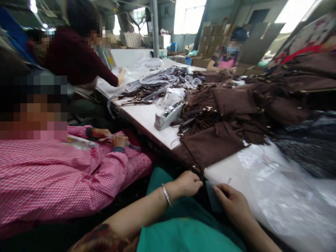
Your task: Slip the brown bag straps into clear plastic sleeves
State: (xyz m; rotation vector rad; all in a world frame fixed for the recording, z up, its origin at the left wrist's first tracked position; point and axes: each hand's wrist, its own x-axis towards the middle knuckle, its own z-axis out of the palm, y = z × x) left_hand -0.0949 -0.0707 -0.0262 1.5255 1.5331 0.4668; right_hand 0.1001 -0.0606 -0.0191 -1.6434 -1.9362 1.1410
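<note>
My left hand, with a silver bangle on its wrist, is closed in a pinch at the table's near edge. What its fingers hold is hidden. Just above it, the gold metal fittings of a brown fabric bag hang over the edge. Between thumb and fingers, my right hand grips a flat, dark grey-blue card. A thin, dark strand shows above that thumb; whether it joins the card I cannot tell.
Clear plastic bags cover the table on the right. Brown bags are heaped behind, beside a tape dispenser and wrapped straps. A person in pink checks sits close on my left; two others work around the table.
</note>
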